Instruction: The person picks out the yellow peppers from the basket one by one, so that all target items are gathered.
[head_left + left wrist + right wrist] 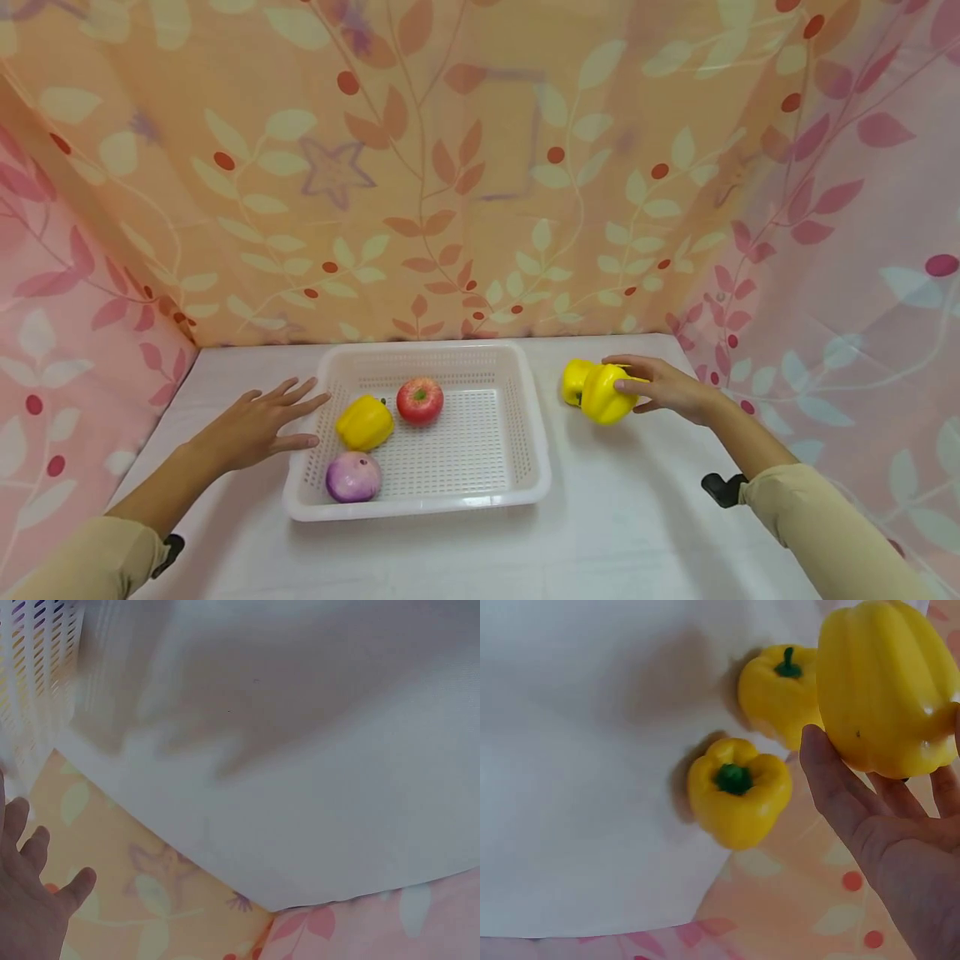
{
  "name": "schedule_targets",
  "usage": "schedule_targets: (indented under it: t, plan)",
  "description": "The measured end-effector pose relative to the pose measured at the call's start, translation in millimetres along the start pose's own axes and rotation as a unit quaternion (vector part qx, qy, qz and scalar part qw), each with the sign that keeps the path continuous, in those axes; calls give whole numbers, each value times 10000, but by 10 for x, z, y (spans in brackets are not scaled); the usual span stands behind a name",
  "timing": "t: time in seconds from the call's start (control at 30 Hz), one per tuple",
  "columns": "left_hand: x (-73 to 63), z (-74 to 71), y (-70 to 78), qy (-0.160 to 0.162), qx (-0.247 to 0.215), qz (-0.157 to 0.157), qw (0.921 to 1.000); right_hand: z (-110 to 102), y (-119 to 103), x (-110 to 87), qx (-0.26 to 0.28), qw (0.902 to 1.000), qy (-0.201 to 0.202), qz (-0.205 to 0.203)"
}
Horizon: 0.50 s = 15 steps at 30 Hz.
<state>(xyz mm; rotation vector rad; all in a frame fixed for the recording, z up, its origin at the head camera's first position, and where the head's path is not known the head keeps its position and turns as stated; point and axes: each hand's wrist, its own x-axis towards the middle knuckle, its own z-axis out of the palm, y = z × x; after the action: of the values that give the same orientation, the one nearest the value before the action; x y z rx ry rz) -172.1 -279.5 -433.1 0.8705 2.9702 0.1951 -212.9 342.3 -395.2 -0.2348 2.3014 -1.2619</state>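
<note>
My right hand (667, 390) grips a yellow bell pepper (609, 397) above the table, to the right of the white basket (487, 503). In the right wrist view, fingers and thumb curl round this pepper (885, 686). Two more yellow bell peppers with green stems, one nearer (742, 814) and one beside the held one (761, 705), rest on the table there. In the head view one other pepper (575, 379) shows; the hand and held pepper hide the rest. My left hand (251, 427) hovers at the basket's left rim, fingers spread, holding nothing.
Inside the basket, towards its left, lie a yellow bell pepper (365, 423), a red apple (420, 402) and a round purple-and-white vegetable (353, 477). The white table (600, 533) is bounded by floral cloth (450, 208) at the back and both sides.
</note>
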Motion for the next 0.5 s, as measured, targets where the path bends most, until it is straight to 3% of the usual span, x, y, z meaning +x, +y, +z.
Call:
schedule_targets:
  t: [0.5]
  plan:
    - [-3,-19,14,-3,-45,24,10000,-92,728,-101,580,9937,611,743]
